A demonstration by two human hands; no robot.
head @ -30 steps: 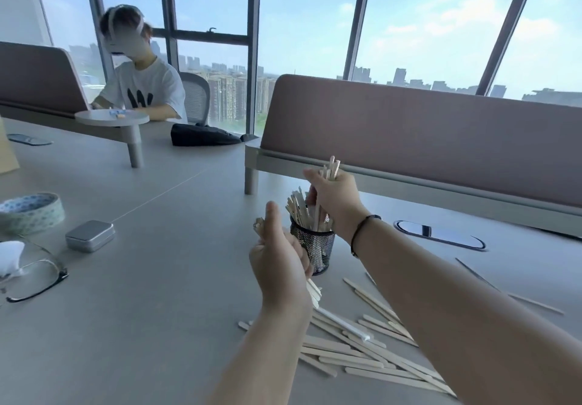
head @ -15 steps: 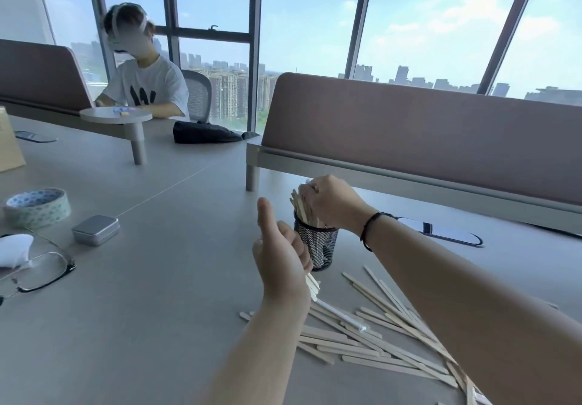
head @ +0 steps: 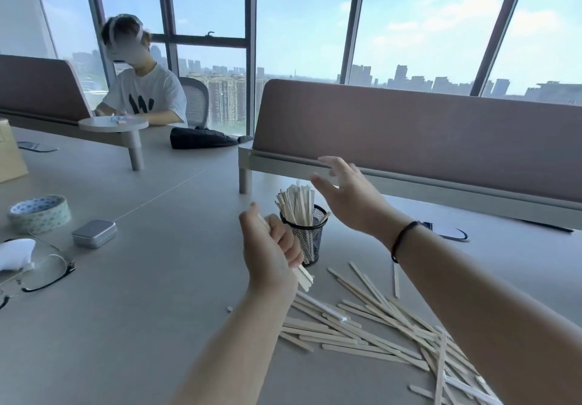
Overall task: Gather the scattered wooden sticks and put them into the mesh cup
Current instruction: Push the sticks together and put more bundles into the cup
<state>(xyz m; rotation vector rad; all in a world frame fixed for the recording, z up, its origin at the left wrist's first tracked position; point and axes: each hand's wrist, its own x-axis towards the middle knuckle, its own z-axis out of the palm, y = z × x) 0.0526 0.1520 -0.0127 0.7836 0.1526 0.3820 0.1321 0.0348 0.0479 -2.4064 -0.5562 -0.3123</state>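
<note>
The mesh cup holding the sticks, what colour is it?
Black wire mesh; the mesh cup shows clearly in the head view.

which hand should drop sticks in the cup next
Left. The left hand already grips a bundle of sticks right beside the mesh cup. The right hand is open and empty above it.
</note>
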